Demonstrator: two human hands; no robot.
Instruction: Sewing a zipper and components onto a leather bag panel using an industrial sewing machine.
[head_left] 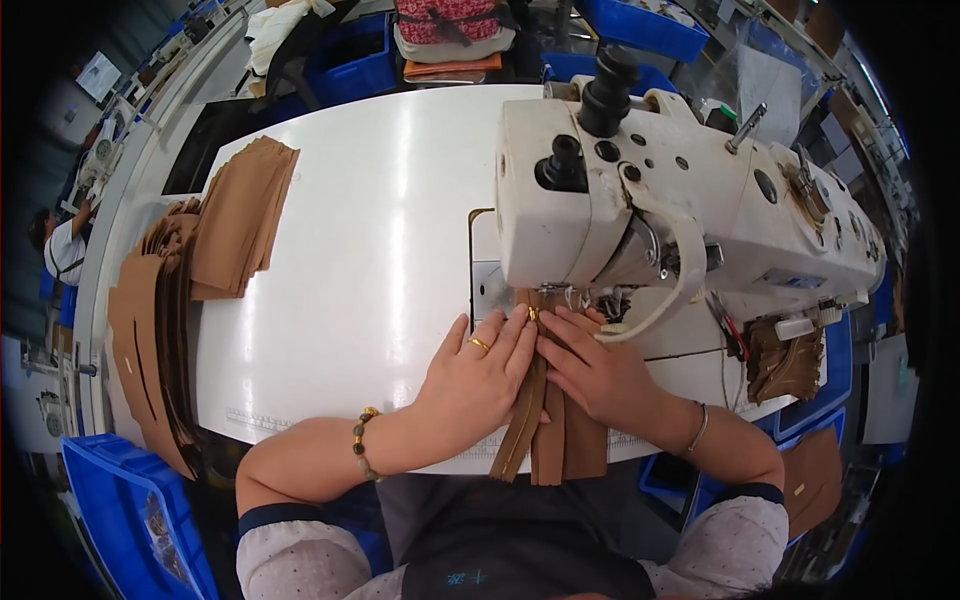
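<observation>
Two hands press flat on tan leather strips [548,430] at the table's near edge: left hand [478,375] and right hand [595,370], fingers spread, beneath one white sewing machine [680,190]. One stack of tan pieces [240,220] lies left; two blue bins [640,25] sit beyond.

Both forearms enter from the lower edge and converge at centre. Left hand [478,372] lies palm down, fingers extended forward and close together — a ring on one finger, a beaded bracelet at the wrist. Right hand [598,370] lies flat beside it, fingers angled inward — fingertips touching the left's.
</observation>
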